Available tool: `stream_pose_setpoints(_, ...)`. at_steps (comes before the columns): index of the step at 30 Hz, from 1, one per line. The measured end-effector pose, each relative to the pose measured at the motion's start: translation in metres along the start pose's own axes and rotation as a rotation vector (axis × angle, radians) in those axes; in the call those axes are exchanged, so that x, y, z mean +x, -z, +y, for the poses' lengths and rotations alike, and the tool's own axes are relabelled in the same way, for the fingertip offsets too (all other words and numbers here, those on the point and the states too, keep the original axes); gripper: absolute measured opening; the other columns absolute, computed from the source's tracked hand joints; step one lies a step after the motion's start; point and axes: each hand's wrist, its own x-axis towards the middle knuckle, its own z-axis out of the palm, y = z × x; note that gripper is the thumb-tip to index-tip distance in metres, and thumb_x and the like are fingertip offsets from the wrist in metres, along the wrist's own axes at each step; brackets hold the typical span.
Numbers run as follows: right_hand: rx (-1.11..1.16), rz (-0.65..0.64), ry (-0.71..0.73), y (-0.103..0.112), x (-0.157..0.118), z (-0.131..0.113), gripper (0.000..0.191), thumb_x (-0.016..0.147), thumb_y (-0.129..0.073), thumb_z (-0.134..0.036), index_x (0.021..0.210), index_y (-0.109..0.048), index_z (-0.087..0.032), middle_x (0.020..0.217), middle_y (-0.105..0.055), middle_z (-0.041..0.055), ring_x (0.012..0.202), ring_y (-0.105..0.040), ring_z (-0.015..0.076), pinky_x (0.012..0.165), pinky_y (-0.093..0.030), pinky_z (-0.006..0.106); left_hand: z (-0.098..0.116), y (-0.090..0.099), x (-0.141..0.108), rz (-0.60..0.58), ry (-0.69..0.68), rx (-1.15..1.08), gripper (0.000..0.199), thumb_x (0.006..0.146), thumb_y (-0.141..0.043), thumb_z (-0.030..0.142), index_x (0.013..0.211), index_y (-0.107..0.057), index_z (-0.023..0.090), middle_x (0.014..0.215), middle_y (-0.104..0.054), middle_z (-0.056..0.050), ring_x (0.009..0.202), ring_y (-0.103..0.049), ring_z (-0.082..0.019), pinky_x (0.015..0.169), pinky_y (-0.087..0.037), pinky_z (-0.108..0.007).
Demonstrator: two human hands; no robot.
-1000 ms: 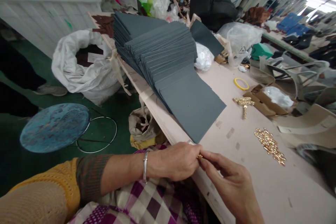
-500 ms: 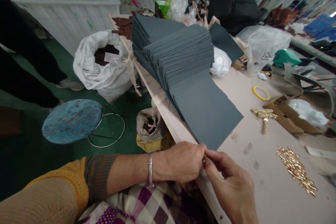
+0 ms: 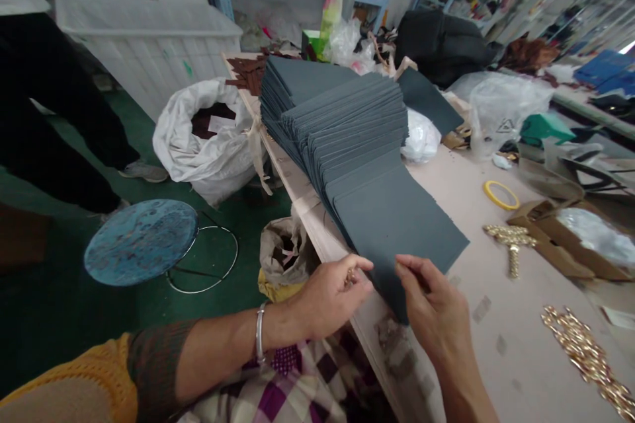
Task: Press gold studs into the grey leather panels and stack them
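My left hand [image 3: 325, 297], a silver bangle at its wrist, is over the table's near edge. Several small gold-coloured metal pieces [image 3: 351, 276] show within its curled fingers. My right hand [image 3: 436, 307] is a short way to the right, thumb and forefinger pinched together; whatever may be between the tips is too small to make out. Beneath and beyond both hands lies a fanned stack of dark grey-blue sheets [image 3: 397, 205]. To the right is a pile of gold metal links [image 3: 583, 350], and farther back gold pieces are laid in a T shape [image 3: 512, 241].
A yellow tape roll [image 3: 501, 194] and a cardboard box [image 3: 560, 248] stand at the right. Left of the table are a white sack [image 3: 198, 158], a smaller bag [image 3: 280, 254] and a blue round stool [image 3: 141, 241]. A person in dark trousers [image 3: 59, 106] stands beyond.
My hands were together over one small item and have now come apart. The left fingers have loosened, showing the gold pieces. The view has shifted, so the surroundings sit lower.
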Motion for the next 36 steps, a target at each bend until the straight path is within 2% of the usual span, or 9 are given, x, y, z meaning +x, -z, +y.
stream_pose_setpoints(4, -0.243, -0.009, 0.135, 0.005, 0.017, 0.014, 0.035, 0.085, -0.046, -0.042, 0.086, -0.072, -0.018, 0.087, -0.072, 0.0106, 0.083, -0.065, 0.0263, 0.082, -0.049, 0.042, -0.013, 0.008, -0.009, 0.128, 0.135, -0.131, 0.049, 0.081, -0.061, 0.028, 0.127, -0.052, 0.015, 0.086, -0.065, 0.001, 0.061, -0.052, -0.01, 0.061, -0.044, -0.023)
stream_pose_setpoints(8, -0.087, -0.507, 0.067, 0.021, 0.003, 0.009, 0.024, 0.084, -0.053, -0.037, 0.083, -0.073, -0.023, 0.084, -0.072, 0.0035, 0.079, -0.066, 0.0199, 0.075, -0.05, 0.032, -0.012, 0.011, -0.015, 0.062, 0.116, -0.236, 0.031, 0.082, -0.065, 0.033, 0.107, -0.064, 0.016, 0.093, -0.069, -0.003, 0.075, -0.06, -0.015, 0.071, -0.049, -0.027)
stream_pose_setpoints(10, 0.05, -0.622, 0.003, 0.026, -0.005, 0.008, 0.021, 0.083, -0.058, -0.036, 0.083, -0.074, -0.023, 0.082, -0.072, 0.0021, 0.077, -0.065, 0.0175, 0.071, -0.052, 0.029, -0.01, 0.009, -0.014, -0.001, 0.099, -0.377, 0.028, 0.082, -0.065, 0.034, 0.102, -0.065, 0.015, 0.097, -0.07, -0.005, 0.089, -0.063, -0.019, 0.08, -0.05, -0.03)
stream_pose_setpoints(15, 0.344, -0.321, -0.245, 0.018, -0.008, 0.023, 0.033, 0.076, -0.069, -0.046, 0.089, -0.073, -0.016, 0.071, -0.069, 0.0027, 0.063, -0.063, 0.0152, 0.058, -0.055, 0.027, -0.002, -0.002, -0.004, -0.092, 0.149, -0.599, 0.021, 0.081, -0.064, 0.034, 0.09, -0.065, 0.015, 0.083, -0.067, -0.001, 0.077, -0.062, -0.014, 0.072, -0.05, -0.024)
stream_pose_setpoints(19, 0.514, -0.29, -0.342, 0.011, 0.0, 0.023, 0.04, 0.068, -0.078, -0.05, 0.081, -0.07, -0.013, 0.068, -0.068, 0.0034, 0.062, -0.066, 0.0155, 0.058, -0.057, 0.027, 0.001, -0.008, 0.008, -0.076, 0.258, -0.606, 0.025, 0.077, -0.066, 0.038, 0.087, -0.06, 0.016, 0.061, -0.052, 0.006, 0.044, -0.04, -0.005, 0.038, -0.03, -0.016)
stream_pose_setpoints(23, 0.542, -0.328, -0.374, 0.01, 0.009, 0.014, 0.043, 0.062, -0.08, -0.051, 0.079, -0.069, -0.013, 0.06, -0.064, -0.0001, 0.054, -0.063, 0.0127, 0.048, -0.054, 0.022, 0.0, -0.012, 0.017, -0.018, 0.371, -0.585, 0.031, 0.075, -0.064, 0.044, 0.088, -0.058, 0.016, 0.055, -0.046, 0.008, 0.039, -0.035, -0.006, 0.032, -0.021, -0.017)
stream_pose_setpoints(30, 0.531, -0.368, -0.315, -0.001, 0.009, 0.014, 0.039, 0.071, -0.074, -0.049, 0.087, -0.065, -0.015, 0.055, -0.059, -0.0041, 0.05, -0.058, 0.0106, 0.045, -0.051, 0.02, -0.003, -0.01, 0.016, -0.068, 0.402, -0.55, 0.031, 0.078, -0.061, 0.047, 0.074, -0.056, 0.017, 0.05, -0.045, 0.007, 0.037, -0.034, -0.006, 0.034, -0.022, -0.017)
stream_pose_setpoints(33, 0.517, -0.309, -0.269, -0.004, 0.004, 0.017, 0.035, 0.076, -0.07, -0.047, 0.09, -0.059, -0.017, 0.059, -0.059, -0.0048, 0.05, -0.059, 0.0117, 0.043, -0.049, 0.02, 0.002, -0.007, 0.015, -0.146, 0.3, -0.489, 0.028, 0.085, -0.056, 0.043, 0.083, -0.062, 0.015, 0.058, -0.056, 0.003, 0.045, -0.046, -0.009, 0.042, -0.035, -0.019)
stream_pose_setpoints(36, 0.361, -0.196, -0.136, 0.0, -0.003, 0.021, 0.03, 0.082, -0.065, -0.047, 0.09, -0.058, -0.019, 0.066, -0.061, -0.0031, 0.055, -0.058, 0.0124, 0.047, -0.047, 0.022, 0.011, -0.007, 0.012, -0.175, 0.099, -0.298, 0.025, 0.09, -0.049, 0.034, 0.096, -0.066, 0.016, 0.087, -0.07, -0.003, 0.077, -0.064, -0.017, 0.068, -0.053, -0.026)
